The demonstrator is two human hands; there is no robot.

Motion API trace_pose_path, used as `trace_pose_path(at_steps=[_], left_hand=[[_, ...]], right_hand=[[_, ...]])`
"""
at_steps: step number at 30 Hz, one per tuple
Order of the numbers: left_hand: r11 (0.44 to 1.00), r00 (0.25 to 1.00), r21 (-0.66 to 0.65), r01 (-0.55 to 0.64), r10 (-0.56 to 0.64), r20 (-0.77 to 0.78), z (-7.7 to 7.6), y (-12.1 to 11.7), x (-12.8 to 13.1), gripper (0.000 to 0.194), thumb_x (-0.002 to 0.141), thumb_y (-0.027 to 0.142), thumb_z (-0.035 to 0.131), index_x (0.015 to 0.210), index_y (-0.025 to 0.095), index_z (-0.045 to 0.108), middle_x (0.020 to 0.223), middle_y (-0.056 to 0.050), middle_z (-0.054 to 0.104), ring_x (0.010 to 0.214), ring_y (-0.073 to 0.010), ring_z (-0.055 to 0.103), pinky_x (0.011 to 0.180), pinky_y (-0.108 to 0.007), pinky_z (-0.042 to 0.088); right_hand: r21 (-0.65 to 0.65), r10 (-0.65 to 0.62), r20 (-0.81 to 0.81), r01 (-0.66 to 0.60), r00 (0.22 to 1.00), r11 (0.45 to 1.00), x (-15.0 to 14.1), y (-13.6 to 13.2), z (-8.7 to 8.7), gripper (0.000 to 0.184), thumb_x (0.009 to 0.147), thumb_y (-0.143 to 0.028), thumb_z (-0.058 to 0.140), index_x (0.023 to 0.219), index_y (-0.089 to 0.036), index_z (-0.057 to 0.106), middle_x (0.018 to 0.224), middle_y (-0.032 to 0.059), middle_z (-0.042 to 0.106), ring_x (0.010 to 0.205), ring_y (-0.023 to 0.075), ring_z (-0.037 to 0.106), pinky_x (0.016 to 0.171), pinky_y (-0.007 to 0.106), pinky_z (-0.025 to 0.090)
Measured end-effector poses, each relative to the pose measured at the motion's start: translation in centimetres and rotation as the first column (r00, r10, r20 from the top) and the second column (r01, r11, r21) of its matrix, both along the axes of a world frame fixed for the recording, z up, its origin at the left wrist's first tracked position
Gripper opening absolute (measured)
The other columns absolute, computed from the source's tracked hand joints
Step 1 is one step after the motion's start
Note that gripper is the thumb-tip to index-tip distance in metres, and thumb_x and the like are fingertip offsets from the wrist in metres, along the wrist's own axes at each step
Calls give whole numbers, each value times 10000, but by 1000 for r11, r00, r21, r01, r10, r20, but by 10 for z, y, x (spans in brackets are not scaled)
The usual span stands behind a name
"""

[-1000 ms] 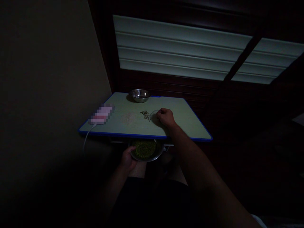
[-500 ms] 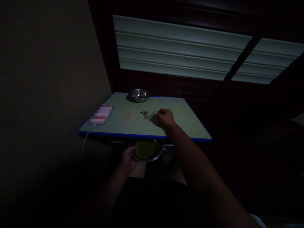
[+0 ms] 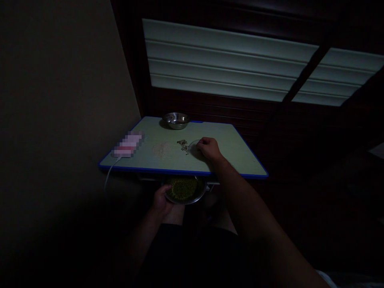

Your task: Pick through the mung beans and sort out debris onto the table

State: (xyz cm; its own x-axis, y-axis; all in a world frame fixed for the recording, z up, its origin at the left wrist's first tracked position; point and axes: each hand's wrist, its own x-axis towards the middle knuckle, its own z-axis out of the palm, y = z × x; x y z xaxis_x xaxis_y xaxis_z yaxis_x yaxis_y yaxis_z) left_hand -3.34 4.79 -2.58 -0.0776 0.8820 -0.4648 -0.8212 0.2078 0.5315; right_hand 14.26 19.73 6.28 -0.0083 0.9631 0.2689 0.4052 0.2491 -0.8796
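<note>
My left hand [image 3: 162, 201] grips a metal bowl [image 3: 195, 200] by its left rim, thumb over the edge. Small green beans [image 3: 182, 188] fill its bottom, and the bowl sits just below the table's front edge, over my legs. On the pale table [image 3: 228, 154] my right hand [image 3: 209, 148] is closed, fingertips pinched on a thin, clear, curved piece [image 3: 193, 145]; its exact kind is too dim to make out. Left of that piece lies a scatter of dark bits [image 3: 182, 144]. Farther left is a patch of pale grains [image 3: 161, 149].
A second metal bowl [image 3: 177, 126] stands at the back of the table. At the left edge lies a blurred-out pink device [image 3: 127, 145] with a white cable [image 3: 108, 176] hanging down. A wall rises on the left, and a dark louvred door [image 3: 216, 66] stands behind.
The clear piece in my right hand has shifted very slightly left, toward the dark bits. My left hand and the bowl of beans stay in place.
</note>
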Motion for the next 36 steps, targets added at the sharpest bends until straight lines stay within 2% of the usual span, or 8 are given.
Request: trace_pose_path(at_steps=[8,15,24,30,36], left_hand=[[1000,1000,15,8,-8,-6,3,-1,1,345,670,112,553,968,101,725,786,-110,765,939,-321,717,924,-502,540],[1000,1000,-9,-4,5,20,1,1,0,373,649,102,564,986,109,725,790,-105,764,923,-325,719,908,-503,546],[1000,1000,5,12,-12,-5,1,0,0,326,661,106,561,942,98,727,775,-119,761,932,-323,716,901,-494,550],[1000,1000,-20,4,-5,-6,2,0,1,296,656,103,567,905,76,724,791,-148,760,969,-348,704,915,-505,541],[1000,1000,-14,-1,1,-4,4,-1,1,341,656,100,563,957,81,723,782,-134,761,957,-342,708,899,-509,549]], right_hand=[[25,-26,-13,26,1000,999,0,1,0,107,593,-284,527,594,-182,561,527,-21,537,520,119,475,498,231,351],[3,22,25,-22,999,1000,0,1,-1,112,601,-282,529,599,-178,570,541,-12,558,527,123,498,507,230,368],[79,-92,89,85,992,993,1,1,-1,119,619,-284,513,606,-183,575,539,-12,543,573,134,498,537,238,367],[20,-6,47,5,999,1000,0,1,0,110,597,-275,523,610,-179,577,552,-17,559,556,130,506,532,235,380],[21,-14,64,13,998,1000,0,0,0,107,606,-270,517,609,-180,575,544,-15,553,550,130,504,519,234,366]])
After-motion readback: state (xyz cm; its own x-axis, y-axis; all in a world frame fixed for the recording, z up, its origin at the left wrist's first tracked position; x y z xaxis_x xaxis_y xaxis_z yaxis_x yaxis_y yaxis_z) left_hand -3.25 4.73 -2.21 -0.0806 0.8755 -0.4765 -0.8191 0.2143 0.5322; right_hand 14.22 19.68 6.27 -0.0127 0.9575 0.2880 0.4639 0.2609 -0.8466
